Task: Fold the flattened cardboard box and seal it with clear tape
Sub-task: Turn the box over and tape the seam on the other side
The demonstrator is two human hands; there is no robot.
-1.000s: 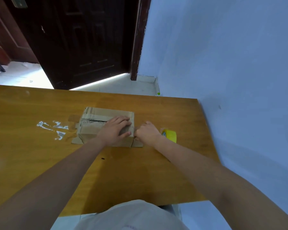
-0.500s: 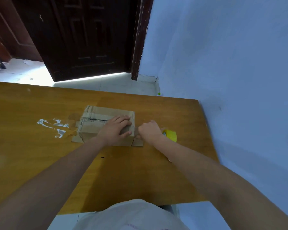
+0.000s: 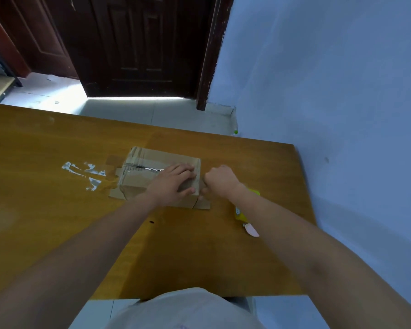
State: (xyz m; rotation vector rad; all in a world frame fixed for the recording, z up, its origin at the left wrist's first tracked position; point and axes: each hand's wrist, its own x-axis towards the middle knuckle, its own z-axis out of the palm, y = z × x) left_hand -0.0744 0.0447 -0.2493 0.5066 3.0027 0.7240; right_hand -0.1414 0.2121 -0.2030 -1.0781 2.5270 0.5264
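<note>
**Taping of the box's right end is under way**

The cardboard box (image 3: 152,176) is sitting folded into shape on the wooden table (image 3: 45,210), roughly at its middle, with small flaps splayed flat on the tabletop at its left and right ends. A shiny strip of clear tape (image 3: 145,167) is lying along the top seam, so the top is judged to be closed already, and the sealing step is judged to be in hand at the right end.

The box is being pinned down by the left hand (image 3: 173,184), which is spread flat and open on the top near the right edge, with nothing gripped. The right hand (image 3: 220,180) is being held curled into a loose fist just beside the box's right end, touching or nearly touching it. Whether a tape end is being pinched in it cannot be told. A yellow object (image 3: 241,212), probably the tape roll, is lying near the right forearm and is partly hidden by it. Scraps of clear tape (image 3: 86,173) are stuck to the table left of the box.

For the next move, the right-end flaps are judged to need pressing in against the box and tape smoothing over them, while downward pressure is being kept by the left hand so the box is not being pushed sideways.
</note>
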